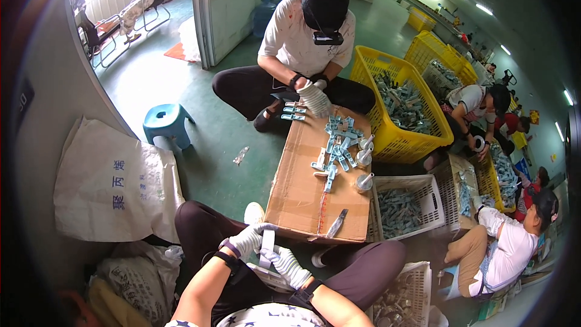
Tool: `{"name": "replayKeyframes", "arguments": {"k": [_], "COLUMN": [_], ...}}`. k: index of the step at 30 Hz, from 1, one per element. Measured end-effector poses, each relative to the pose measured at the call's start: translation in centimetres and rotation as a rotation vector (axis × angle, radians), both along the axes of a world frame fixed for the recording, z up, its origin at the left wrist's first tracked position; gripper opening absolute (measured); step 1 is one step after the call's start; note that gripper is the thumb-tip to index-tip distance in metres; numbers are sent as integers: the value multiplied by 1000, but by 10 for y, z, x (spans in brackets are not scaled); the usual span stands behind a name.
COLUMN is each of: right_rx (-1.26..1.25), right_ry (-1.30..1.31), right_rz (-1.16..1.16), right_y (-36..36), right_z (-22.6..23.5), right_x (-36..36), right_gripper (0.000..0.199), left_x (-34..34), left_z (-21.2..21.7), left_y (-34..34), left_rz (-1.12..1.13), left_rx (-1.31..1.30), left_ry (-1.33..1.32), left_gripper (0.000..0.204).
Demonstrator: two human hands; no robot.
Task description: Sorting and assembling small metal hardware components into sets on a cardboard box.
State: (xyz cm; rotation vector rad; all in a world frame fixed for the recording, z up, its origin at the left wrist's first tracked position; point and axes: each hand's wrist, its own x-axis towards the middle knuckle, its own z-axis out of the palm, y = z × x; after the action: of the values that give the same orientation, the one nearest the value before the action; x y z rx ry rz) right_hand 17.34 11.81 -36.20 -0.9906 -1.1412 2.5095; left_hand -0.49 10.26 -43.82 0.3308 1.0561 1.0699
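Note:
My left hand [248,239] and my right hand [289,266] both wear white knit gloves and hold a narrow pale strip-shaped part [267,248] upright between them, over my lap. I sit on the floor by the near edge of a flat cardboard box [302,188] that serves as a table. A pile of small light-blue parts [338,145] lies on its far half. A metal blade-like piece [336,223] lies near its front edge.
A person opposite me handles parts with gloved hands [315,98]. Yellow crates [402,109] and a white basket [402,209] hold more parts. Another white basket [402,300] sits by my right knee. A blue stool [166,122] and white sack [115,184] stand left. Other workers sit right.

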Motion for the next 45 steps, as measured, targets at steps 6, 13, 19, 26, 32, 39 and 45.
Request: {"name": "replayKeyframes", "arguments": {"k": [6,13,19,26,32,39,45], "right_rx": [59,-55,-64,-85,-17,-34,-15], "right_ry": [10,14,20,9,4,15,-12], "right_rz": [21,16,28,27,60,42,45], "right_y": [-2,0,1,1,2,1,4], "right_z": [5,11,8,8,3,5,6], "right_x": [-3,-1,0,1,3,2,4], "right_gripper": [28,26,27,29,31,33,33], "left_x": [-6,-13,-12,-8,2,1,2], "left_z": [5,-17,-22,-37,-31,-35,-24], "left_y": [-6,-5,-4,-3,-3,-2,3], "left_rz": [-43,-135,-170,-180,-82,-61,-63], "left_rx": [115,78,44,127,227,242,157], "left_ry": [204,86,6,45,183,173,76], "left_gripper": [17,49,47,43,26,29,28]}}
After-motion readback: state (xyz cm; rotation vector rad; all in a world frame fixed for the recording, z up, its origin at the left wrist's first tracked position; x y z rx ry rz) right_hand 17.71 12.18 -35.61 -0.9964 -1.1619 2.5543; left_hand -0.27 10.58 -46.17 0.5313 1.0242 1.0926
